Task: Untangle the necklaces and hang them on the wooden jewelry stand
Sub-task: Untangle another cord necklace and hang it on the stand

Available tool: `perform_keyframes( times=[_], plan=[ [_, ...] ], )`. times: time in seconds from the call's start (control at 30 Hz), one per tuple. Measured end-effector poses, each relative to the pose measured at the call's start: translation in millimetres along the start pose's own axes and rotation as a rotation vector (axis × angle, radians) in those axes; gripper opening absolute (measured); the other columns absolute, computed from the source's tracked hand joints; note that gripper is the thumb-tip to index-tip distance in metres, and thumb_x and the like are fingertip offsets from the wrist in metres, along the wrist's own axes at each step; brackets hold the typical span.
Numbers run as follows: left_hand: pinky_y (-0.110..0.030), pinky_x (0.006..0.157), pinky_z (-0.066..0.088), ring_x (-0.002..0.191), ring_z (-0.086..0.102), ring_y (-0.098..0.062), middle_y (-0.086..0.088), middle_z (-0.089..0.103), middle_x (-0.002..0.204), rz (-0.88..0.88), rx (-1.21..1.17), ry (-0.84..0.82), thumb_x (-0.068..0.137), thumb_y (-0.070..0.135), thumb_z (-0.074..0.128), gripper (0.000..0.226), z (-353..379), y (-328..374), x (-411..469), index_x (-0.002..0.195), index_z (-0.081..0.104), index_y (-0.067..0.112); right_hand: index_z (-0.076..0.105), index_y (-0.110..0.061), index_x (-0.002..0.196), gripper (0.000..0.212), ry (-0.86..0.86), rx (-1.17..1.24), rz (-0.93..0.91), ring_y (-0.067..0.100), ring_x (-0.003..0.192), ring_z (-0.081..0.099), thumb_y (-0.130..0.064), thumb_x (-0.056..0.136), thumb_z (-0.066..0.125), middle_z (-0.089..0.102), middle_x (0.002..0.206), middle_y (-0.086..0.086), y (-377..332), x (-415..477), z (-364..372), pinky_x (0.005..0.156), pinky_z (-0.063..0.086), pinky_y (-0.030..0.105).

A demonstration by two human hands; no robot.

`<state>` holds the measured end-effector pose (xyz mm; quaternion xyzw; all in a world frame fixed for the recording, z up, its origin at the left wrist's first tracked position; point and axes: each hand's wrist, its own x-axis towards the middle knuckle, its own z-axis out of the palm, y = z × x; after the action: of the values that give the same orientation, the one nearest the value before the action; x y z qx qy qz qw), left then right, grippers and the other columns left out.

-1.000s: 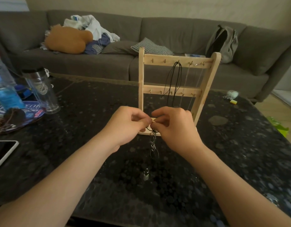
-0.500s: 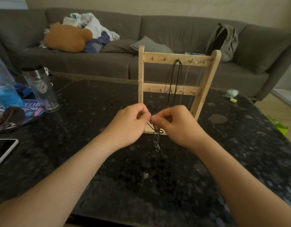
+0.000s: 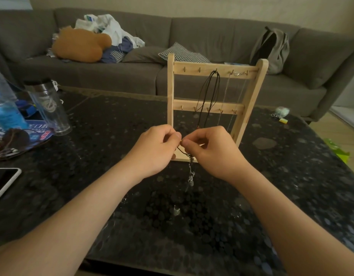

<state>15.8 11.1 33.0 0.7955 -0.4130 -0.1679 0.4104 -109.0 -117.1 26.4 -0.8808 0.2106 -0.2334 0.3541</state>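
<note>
Fingertips (image 3: 177, 135) of both hands are pinched in narrow on the same spot of a thin dark cord necklace (image 3: 182, 152), with the left hand (image 3: 154, 150) and right hand (image 3: 214, 152) nearly touching at the thumbs. A tangled silvery chain (image 3: 191, 172) hangs off the cord right below the pinch, dangling toward the dark speckled stone bench (image 3: 112, 176). Can't tell exactly how the chain is caught up with the cord, it's too small to see.

My take on doing this bit well: don't yank the two sides apart, that only tightens a snarl. Hold one side fixed, roll the knot loose with the other, and let the chain's weight help it drop free. Go easy, the chain looks fine enough to kink.

Just behind the hands is the light wooden ladder-shaped jewelry stand (image 3: 170, 96). It's upright, with a black cord necklace (image 3: 215, 74) and a couple of thin pale chains (image 3: 224, 100) already on its top pegs. Pegs on the left of the top bar look free, so I'd aim there.
</note>
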Motion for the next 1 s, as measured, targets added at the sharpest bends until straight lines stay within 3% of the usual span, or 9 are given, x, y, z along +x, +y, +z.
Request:
perform_keyframes(
  times=[0.13, 0.27, 0.37, 0.43, 0.6, 0.7, 1.0],
  plan=[
    [-0.022, 0.075, 0.052, 0.082, 0.076, -0.002, 0.003, 0.077, 0.095, -0.045, -0.03, 0.025, 0.114, 0.039, 0.05, 0.033, -1.4, 1.1, -0.5, 0.1, 0.075, 0.021, 0.081, -0.032, 0.092, 0.003, 0.046, -0.04, 0.002, -0.009, 0.086, 0.069, -0.032, 0.095, 0.08, 0.076, 0.084, -0.021, -0.1, -1.8, -2.3, 0.069, 0.048, 0.005],
    [-0.044, 0.096, 0.063, 0.094, 0.081, -0.017, -0.006, 0.082, 0.104, -0.257, -0.383, 0.054, 0.114, 0.04, 0.048, 0.035, -1.6, 3.8, 4.0, 0.106, 0.073, 0.018, 0.08, -0.025, 0.097, 0.002, 0.104, 0.282, 0.123, -0.001, 0.085, 0.073, -0.025, 0.098, 0.078, 0.079, 0.089, -0.01, -1.8, -4.3, -4.2, 0.072, 0.056, 0.011],
    [-0.051, 0.107, 0.055, 0.108, 0.078, -0.025, -0.008, 0.084, 0.108, -0.402, -0.616, -0.027, 0.113, 0.036, 0.041, 0.04, -3.3, 5.0, 3.7, 0.109, 0.073, 0.012, 0.079, -0.022, 0.105, 0.008, 0.126, 0.509, 0.231, 0.004, 0.082, 0.074, -0.023, 0.102, 0.072, 0.081, 0.091, -0.004, -5.3, -4.8, -4.9, 0.074, 0.059, 0.018],
    [-0.052, 0.112, 0.05, 0.114, 0.077, -0.028, -0.01, 0.083, 0.112, -0.403, -0.676, -0.13, 0.106, 0.027, 0.04, 0.037, -5.5, 4.9, 1.7, 0.105, 0.074, 0.012, 0.077, -0.017, 0.108, 0.01, 0.108, 0.63, 0.265, 0.01, 0.082, 0.074, -0.019, 0.103, 0.069, 0.081, 0.091, -0.001, -7.4, -5.3, -4.5, 0.08, 0.061, 0.027],
    [-0.053, 0.114, 0.051, 0.108, 0.081, -0.025, -0.014, 0.083, 0.114, -0.292, -0.597, -0.229, 0.105, 0.002, 0.058, 0.019, -4.2, 6.9, -0.6, 0.116, 0.07, 0.012, 0.073, -0.009, 0.113, 0.013, 0.108, 0.813, 0.315, 0.019, 0.086, 0.076, -0.016, 0.106, 0.064, 0.08, 0.093, 0.006, -8.3, -4.8, -6.8, 0.084, 0.064, 0.034],
    [-0.051, 0.109, 0.057, 0.104, 0.082, -0.025, -0.012, 0.084, 0.111, -0.286, -0.605, -0.208, 0.104, 0.004, 0.066, 0.021, -2.7, 7.0, -2.3, 0.123, 0.073, 0.01, 0.074, -0.01, 0.112, 0.012, 0.134, 0.804, 0.33, 0.019, 0.086, 0.077, -0.016, 0.104, 0.067, 0.081, 0.094, 0.006, -7.6, -3.8, -7.6, 0.085, 0.065, 0.034],
    [-0.045, 0.101, 0.063, 0.103, 0.081, -0.024, -0.008, 0.084, 0.107, -0.22, -0.503, -0.205, 0.102, 0.013, 0.073, 0.015, -6.8, 0.9, -1.0, 0.115, 0.081, 0.012, 0.068, -0.015, 0.119, 0.025, 0.21, 0.807, 0.362, 0.021, 0.085, 0.081, -0.009, 0.096, 0.077, 0.083, 0.093, 0.008, -6.2, -4.2, -7.5, 0.08, 0.065, 0.034]
  ],
)
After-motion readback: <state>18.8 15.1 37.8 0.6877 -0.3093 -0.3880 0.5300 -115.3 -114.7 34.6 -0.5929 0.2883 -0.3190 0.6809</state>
